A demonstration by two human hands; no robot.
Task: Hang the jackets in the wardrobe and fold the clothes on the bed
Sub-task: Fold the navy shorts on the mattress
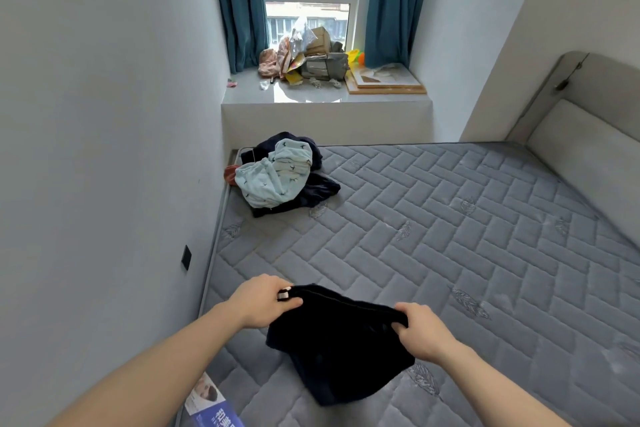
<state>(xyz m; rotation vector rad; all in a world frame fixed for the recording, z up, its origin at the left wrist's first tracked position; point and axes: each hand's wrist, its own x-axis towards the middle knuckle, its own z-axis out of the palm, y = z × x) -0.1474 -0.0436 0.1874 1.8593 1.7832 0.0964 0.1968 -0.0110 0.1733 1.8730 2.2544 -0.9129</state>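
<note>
Both hands hold 1 black garment (341, 343) over the near part of the mattress (450, 236), at about 6 o'clock in the view. The left hand (261, 302) grips its top edge at the left corner, fingers curled over the cloth and thumb pressed along the front, next to a small white tag (284, 294). The right hand (424, 331) grips the same edge at the right corner, fingers curled round a bunched fold. The edge runs taut between the 2 hands; the rest hangs down, its lower part resting on the mattress.

At 11 o'clock, in the far left corner of the mattress against the wall, lies a pile (280, 173) of unfolded clothes: a pale blue piece with small dark marks on top, dark pieces under it, a reddish bit at its left edge.

At 12 o'clock the window sill (311, 95) bears boxes, bags and boards, between 2 teal curtains (239, 0). The headboard (585, 149) stands at 3 o'clock.
</note>
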